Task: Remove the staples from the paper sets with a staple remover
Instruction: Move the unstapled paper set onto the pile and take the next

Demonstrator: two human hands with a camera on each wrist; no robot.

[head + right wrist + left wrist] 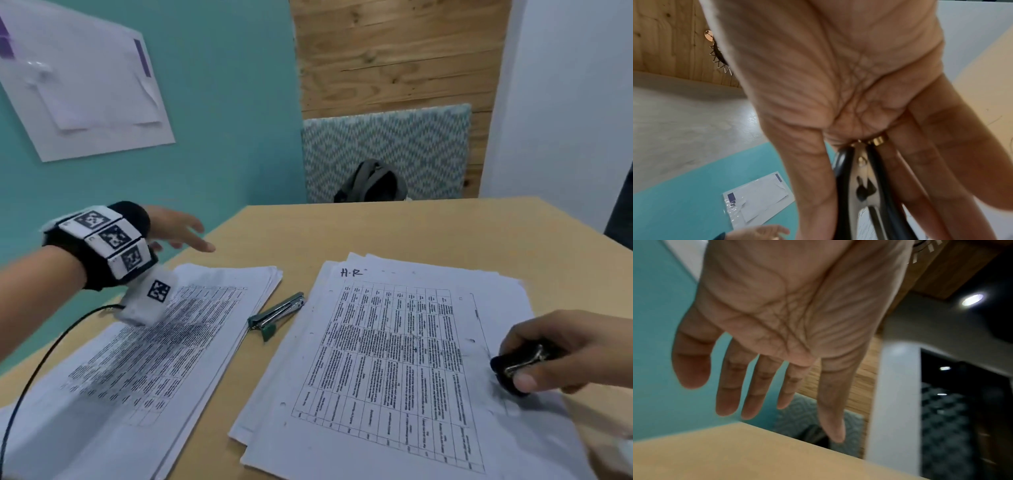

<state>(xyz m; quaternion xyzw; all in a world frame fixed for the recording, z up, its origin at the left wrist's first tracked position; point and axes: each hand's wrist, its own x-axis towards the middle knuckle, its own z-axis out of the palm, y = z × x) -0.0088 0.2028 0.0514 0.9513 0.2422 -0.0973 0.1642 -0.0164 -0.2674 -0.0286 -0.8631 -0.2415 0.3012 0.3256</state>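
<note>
Two stacks of printed paper lie on the wooden table (394,233): one stack on the left (147,346) and one on the right (394,359) marked "H-R". My right hand (561,356) grips a black staple remover (517,366) over the right edge of the right stack; in the right wrist view the staple remover (861,191) sits between thumb and fingers. My left hand (178,228) hovers with straight, spread fingers above the table's far left corner, holding nothing. The left hand (764,340) shows an empty palm in the left wrist view.
A green and silver stapler (277,313) lies on the table between the two stacks. A black cable (41,363) runs over the left stack. A teal wall (222,120) stands to the left; a dark bag (371,183) sits beyond the table's far edge.
</note>
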